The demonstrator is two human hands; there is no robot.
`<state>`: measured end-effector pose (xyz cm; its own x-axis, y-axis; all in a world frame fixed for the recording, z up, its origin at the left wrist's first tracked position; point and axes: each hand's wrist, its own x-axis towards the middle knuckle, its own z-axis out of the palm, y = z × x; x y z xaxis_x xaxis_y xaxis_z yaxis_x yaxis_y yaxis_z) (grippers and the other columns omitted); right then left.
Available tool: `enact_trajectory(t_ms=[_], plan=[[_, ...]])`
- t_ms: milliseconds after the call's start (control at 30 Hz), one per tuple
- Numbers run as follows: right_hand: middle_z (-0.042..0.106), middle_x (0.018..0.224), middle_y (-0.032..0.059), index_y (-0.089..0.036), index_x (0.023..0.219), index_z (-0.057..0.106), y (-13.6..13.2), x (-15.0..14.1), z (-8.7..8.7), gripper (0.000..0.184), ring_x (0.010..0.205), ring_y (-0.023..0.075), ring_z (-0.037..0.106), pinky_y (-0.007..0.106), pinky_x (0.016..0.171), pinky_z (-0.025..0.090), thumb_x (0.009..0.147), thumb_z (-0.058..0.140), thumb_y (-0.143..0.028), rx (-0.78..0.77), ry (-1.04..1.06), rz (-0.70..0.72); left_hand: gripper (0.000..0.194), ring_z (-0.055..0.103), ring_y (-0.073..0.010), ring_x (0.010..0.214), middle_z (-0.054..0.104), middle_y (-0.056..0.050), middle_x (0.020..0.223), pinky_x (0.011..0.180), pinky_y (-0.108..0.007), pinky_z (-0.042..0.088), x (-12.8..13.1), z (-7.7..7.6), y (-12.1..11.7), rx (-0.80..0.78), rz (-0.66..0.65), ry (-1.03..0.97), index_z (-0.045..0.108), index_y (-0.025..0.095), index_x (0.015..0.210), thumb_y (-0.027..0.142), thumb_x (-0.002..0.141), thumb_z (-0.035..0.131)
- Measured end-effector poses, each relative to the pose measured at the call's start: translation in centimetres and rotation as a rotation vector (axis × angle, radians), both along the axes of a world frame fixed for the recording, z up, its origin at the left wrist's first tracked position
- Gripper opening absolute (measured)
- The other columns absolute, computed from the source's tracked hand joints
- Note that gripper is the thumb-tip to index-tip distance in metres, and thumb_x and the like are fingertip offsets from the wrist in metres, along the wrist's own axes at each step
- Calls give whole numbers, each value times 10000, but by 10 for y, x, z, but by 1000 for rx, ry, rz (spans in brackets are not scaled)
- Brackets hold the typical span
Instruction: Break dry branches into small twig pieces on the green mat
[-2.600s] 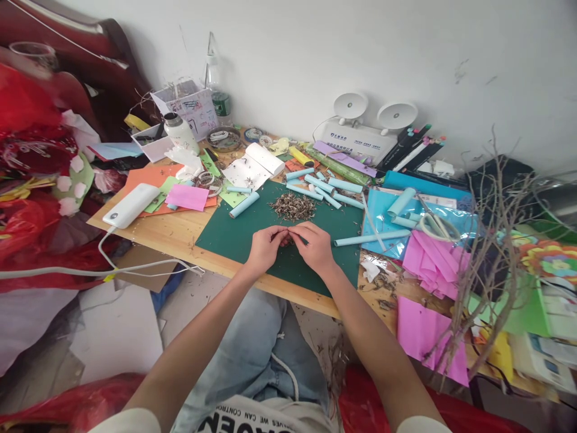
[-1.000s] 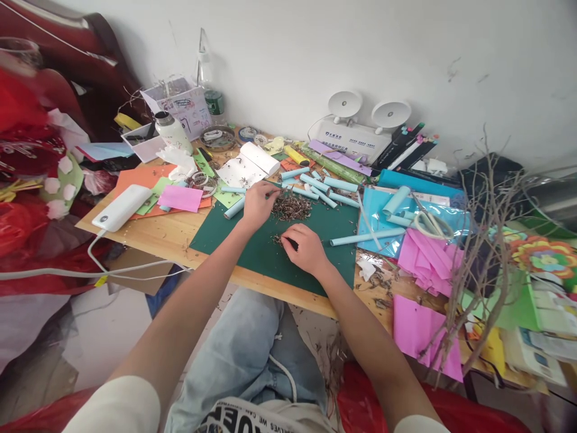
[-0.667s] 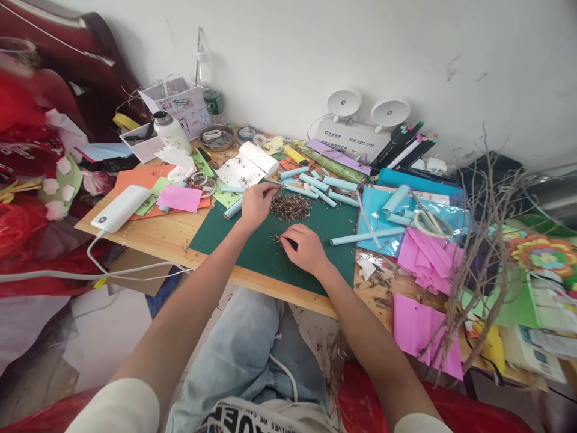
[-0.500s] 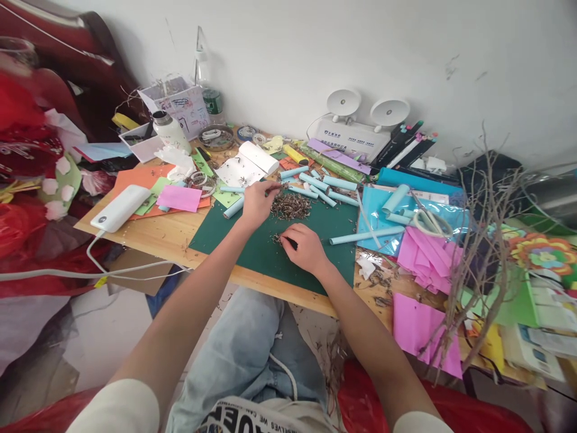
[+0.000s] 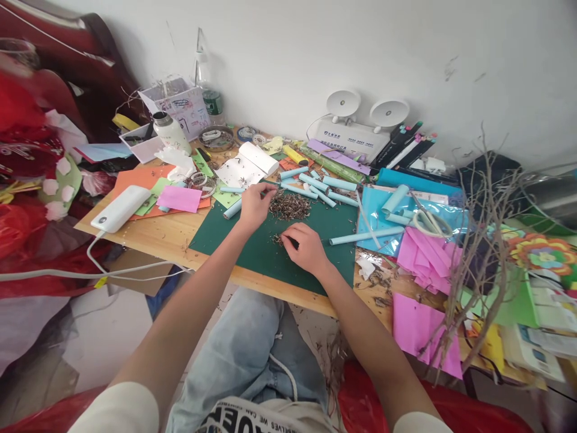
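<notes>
1. Brown scraps point(image 5: 290, 207) heaped on the green mat point(image 5: 270, 264), in from the table's point(image 5: 166, 243) front edge; I'd call this picking through them.
2. I have the left hand point(image 5: 256, 204) at the heap's left side, fingers drawn in; can't tell if pinching.
3. Right hand point(image 5: 306, 248) nearer the front edge, fingers curled at a small cluster point(image 5: 276, 239); pinch unclear.
4. Next likely calls for a light pinch.
5. Scraps too small to identify; fingertip contact hidden.

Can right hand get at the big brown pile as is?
Likely yes: the pile of dry plant bits lies just beyond the right hand, with mostly bare green mat between. The left hand is at its left edge, leaving the near side open.
</notes>
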<state>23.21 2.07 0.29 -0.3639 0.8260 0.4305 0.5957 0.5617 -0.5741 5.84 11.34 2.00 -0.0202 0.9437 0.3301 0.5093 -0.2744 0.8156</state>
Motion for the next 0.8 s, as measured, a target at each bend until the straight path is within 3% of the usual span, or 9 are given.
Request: enact_trajectory(t_ms=[67, 167, 333, 433, 600, 800], plan=[[681, 910, 82, -209, 997, 670, 1, 2, 0, 180, 868, 214, 623, 368, 819, 529, 933, 507, -251, 30, 80, -93, 164, 648, -204, 878, 739, -65, 972, 799, -329, 498, -1, 2, -8, 11, -9, -14, 703, 183, 908, 253, 876, 559], [673, 1039, 100, -224, 1265, 568, 3, 6, 3, 348, 908, 227, 630, 394, 836, 552, 928, 539, -307, 64, 196, -236, 145, 652, -197, 881, 734, -59, 972, 805, -327, 503, -1, 5, -24, -35, -57, -85, 684, 186, 886, 269, 878, 565], [583, 1321, 98, -304, 1449, 411, 7, 9, 6, 561, 1081, 239, 619, 391, 882, 571, 917, 586, -344, 75, 241, -196, 173, 659, -171, 749, 701, -37, 805, 758, -319, 535, 6, 3, -50, -264, -218, -406, 644, 174, 864, 344, 836, 633], [629, 1242, 83, -303, 1392, 495, 8, 9, 3, 479, 1004, 210, 653, 367, 853, 586, 922, 589, -327, 68, 299, -155, 255, 655, -157, 710, 687, -25, 768, 741, -312, 545, 11, -2, -60, -405, -285, -549, 640, 165, 860, 397, 778, 709], [714, 996, 76, -253, 1091, 706, 8, 9, 0, 217, 891, 205, 686, 362, 837, 580, 936, 569, -318, 55, 299, -205, 323, 656, -148, 689, 693, -30, 758, 729, -305, 545, 13, -5, -68, -568, -328, -653, 654, 157, 891, 412, 725, 762], [722, 933, 72, -243, 933, 744, 7, 7, 6, 191, 852, 190, 680, 355, 823, 570, 940, 556, -280, 91, 317, -167, 350, 643, -139, 737, 708, -50, 845, 729, -279, 529, 17, 0, -73, -604, -351, -720, 702, 171, 961, 452, 755, 736]])
